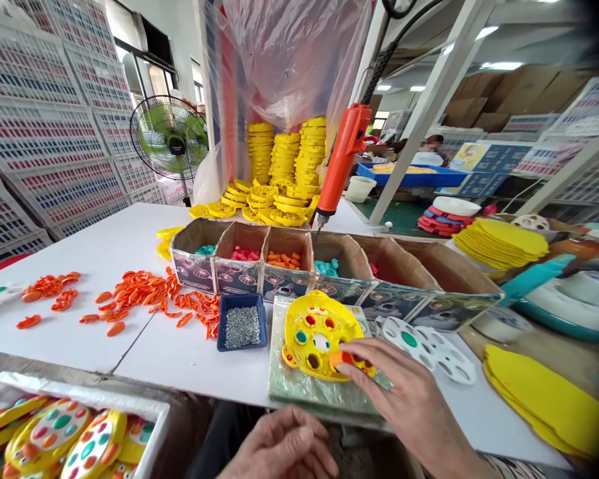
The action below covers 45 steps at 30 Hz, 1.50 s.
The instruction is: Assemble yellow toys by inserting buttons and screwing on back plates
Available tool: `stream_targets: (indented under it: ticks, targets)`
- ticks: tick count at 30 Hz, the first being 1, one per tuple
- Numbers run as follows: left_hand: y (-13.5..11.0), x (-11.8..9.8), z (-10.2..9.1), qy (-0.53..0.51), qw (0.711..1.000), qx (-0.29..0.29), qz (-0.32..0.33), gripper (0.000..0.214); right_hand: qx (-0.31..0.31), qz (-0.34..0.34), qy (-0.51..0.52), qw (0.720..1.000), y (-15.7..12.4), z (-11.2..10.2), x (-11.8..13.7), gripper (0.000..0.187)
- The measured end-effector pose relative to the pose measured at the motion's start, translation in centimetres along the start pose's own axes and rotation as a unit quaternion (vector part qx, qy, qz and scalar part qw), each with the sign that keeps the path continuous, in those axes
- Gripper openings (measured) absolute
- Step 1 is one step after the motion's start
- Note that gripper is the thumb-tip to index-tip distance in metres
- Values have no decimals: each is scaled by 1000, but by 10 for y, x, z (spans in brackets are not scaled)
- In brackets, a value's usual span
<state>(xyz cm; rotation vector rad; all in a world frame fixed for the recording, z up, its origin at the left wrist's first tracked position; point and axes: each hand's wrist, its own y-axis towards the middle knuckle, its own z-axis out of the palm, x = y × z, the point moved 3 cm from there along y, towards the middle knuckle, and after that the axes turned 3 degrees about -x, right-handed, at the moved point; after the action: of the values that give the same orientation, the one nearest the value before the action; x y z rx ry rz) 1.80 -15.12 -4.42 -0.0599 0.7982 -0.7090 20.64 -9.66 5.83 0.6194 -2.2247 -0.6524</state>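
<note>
My right hand [409,392] pinches an orange plastic button [340,359] between thumb and fingers, at the lower right of a round yellow toy shell [298,316]. The shell lies open side up on a plastic-wrapped pad [289,386], with several coloured buttons in its holes. Below the pad, near the table's front edge, my left hand [284,446] hovers with loosely curled fingers and nothing visible in it. A white plate with holes [449,352], one filled by a green button, rests right of the shell. Small screws fill a blue tray [242,327] to its left.
A divided cardboard bin [289,283] with coloured buttons stands behind the pad. Above it hangs an orange electric screwdriver [343,163]. Orange parts [150,289] are scattered left. Yellow shells [272,193] are piled behind; finished toys fill a white crate [152,426]. Yellow sheets [544,399] lie right.
</note>
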Motion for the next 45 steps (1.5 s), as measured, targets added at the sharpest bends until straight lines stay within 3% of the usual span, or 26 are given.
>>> stream_targets:
  ticks: [4,8,15,20,22,25,28,30,32,36,37,38,41,45]
  targets:
    - [3,19,-19,58,998,-21,-6,51,43,-21,-38,998,6,17,-3,14]
    - [-4,10,-19,102,994,-25,8,54,114,-41,-109,987,13,36,0,11]
    - [-15,0,-16,123,992,-25,-2,54,222,-48,-106,968,19,31,0,20]
    - [-24,-16,-19,160,987,-28,7,52,176,-42,-105,978,28,21,-2,24]
    - [-31,-35,-22,187,981,-44,34,50,143,-37,-94,985,38,14,1,22]
    - [-42,-80,-25,253,959,-75,105,41,113,-41,-59,991,63,10,13,17]
    - [-52,-137,-25,336,915,-123,186,37,92,-53,-35,994,101,17,27,15]
    - [-55,-178,-24,398,868,-166,248,35,83,-60,-33,994,130,30,33,15]
    - [-53,-217,-25,474,793,-222,312,33,87,-55,-52,993,163,46,31,16]
    - [-33,-283,-36,597,612,-300,424,33,125,-22,-108,986,221,82,11,18]
    - [-24,-296,-42,639,564,-311,420,34,142,-19,-113,983,233,92,6,18]
    - [-14,-310,-50,658,548,-315,410,33,162,-19,-117,980,242,101,2,18]
    - [16,-346,-76,714,526,-306,346,29,240,-37,-134,961,263,132,-3,19]
    - [54,-382,-109,815,493,-247,179,23,355,-52,-189,914,277,179,1,31]
